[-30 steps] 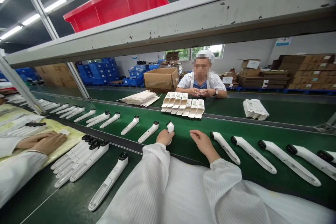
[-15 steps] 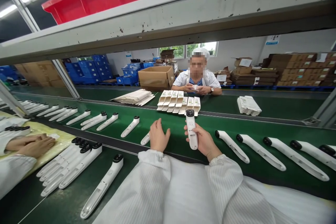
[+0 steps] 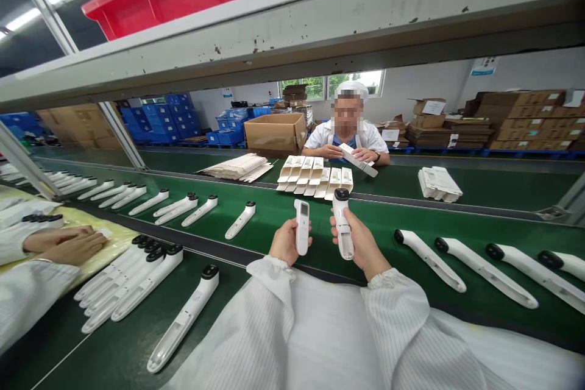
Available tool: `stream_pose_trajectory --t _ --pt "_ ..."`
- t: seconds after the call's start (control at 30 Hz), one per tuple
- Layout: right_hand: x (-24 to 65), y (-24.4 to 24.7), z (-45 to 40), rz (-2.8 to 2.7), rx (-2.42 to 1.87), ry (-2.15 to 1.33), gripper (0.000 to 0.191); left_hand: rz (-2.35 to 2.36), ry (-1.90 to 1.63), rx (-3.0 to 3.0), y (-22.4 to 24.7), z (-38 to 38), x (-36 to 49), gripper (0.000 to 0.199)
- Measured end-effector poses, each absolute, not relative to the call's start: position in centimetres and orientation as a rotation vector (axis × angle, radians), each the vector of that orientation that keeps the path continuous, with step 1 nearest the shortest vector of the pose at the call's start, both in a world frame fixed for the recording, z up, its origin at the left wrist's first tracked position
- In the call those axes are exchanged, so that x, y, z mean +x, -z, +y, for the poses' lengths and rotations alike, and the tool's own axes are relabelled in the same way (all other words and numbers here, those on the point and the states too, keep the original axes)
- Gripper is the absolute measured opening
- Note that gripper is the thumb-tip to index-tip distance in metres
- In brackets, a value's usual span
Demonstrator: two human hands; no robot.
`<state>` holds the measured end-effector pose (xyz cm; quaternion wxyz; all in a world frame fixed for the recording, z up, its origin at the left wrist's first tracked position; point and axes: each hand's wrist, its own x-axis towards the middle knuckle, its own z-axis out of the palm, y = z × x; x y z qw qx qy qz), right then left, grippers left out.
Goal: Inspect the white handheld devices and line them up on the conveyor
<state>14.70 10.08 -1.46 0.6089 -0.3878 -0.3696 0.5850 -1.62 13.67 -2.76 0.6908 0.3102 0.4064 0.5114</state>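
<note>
My left hand (image 3: pixel 285 242) is closed around a white infrared thermometer (image 3: pixel 302 228), held upright with its small dark screen facing me. In my right hand (image 3: pixel 361 237) is a second infrared thermometer (image 3: pixel 342 222), its black sensor end up and its open battery compartment toward me. Both are held apart above the green conveyor belt (image 3: pixel 260 225). Left of my hands, a row of like thermometers (image 3: pixel 240 220) lies on the belt. More thermometers (image 3: pixel 429 260) lie to the right. A single one (image 3: pixel 183 318) rests on the near surface by my left sleeve.
Across the belt a co-worker (image 3: pixel 347 128) holds a long white box (image 3: pixel 359 160). Open white cartons (image 3: pixel 315 175) stand in front of them, between flat carton stacks (image 3: pixel 237 167). At left, another person's hands (image 3: pixel 68 245) rest near grouped thermometers (image 3: pixel 132 280). A metal shelf beam (image 3: pixel 274 30) crosses overhead.
My left hand has picked up a thermometer from the belt and raised it beside the other. Thermometers on the belt have shifted right. The co-worker now holds a long box tilted.
</note>
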Motion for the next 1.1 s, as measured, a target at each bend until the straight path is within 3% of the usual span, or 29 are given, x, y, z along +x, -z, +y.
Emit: stream_pose_trajectory --t 0.13,0.3,0.43,0.5,0.57,0.67,0.83,0.97,1.03,1.1 --pt "15.9 2.8 10.8 -1.074 -1.321 -1.155 0.048 0.735 -1.070 0.486 2.4 12.4 0.4 0.024" --pt "18.7 5.6 11.6 -1.438 -1.965 -0.549 0.041 0.759 -1.006 0.517 2.3 11.8 1.0 0.041" --pt "19.6 6.8 12.1 -1.521 -2.020 -0.112 0.030 0.784 -0.998 0.510 2.4 11.7 1.4 0.040" --pt "18.9 6.3 12.0 -1.501 -1.872 -0.040 0.034 0.819 -0.991 0.486 2.5 11.6 1.9 0.035" --pt "17.7 5.2 11.8 -1.507 -1.653 -0.222 0.042 0.822 -1.053 0.481 2.8 11.5 2.5 0.026" --pt "15.5 3.8 11.2 -1.532 -1.256 -0.815 0.042 0.759 -1.177 0.533 3.0 11.6 2.9 0.028" --pt "14.3 3.0 10.3 -1.280 -1.020 -1.299 0.043 0.959 -1.133 0.774 2.3 13.0 0.1 0.026" --pt "14.6 2.5 9.9 -1.188 -0.964 -1.438 0.045 1.723 -1.259 1.459 2.0 14.8 -4.7 0.034" --pt "14.6 2.3 9.8 -1.149 -0.953 -1.439 0.046 2.170 -1.050 1.627 2.4 15.3 -6.6 0.045" --pt "14.4 2.4 10.0 -1.139 -0.967 -1.429 0.047 2.309 -0.727 1.701 2.9 15.6 -7.6 0.047"
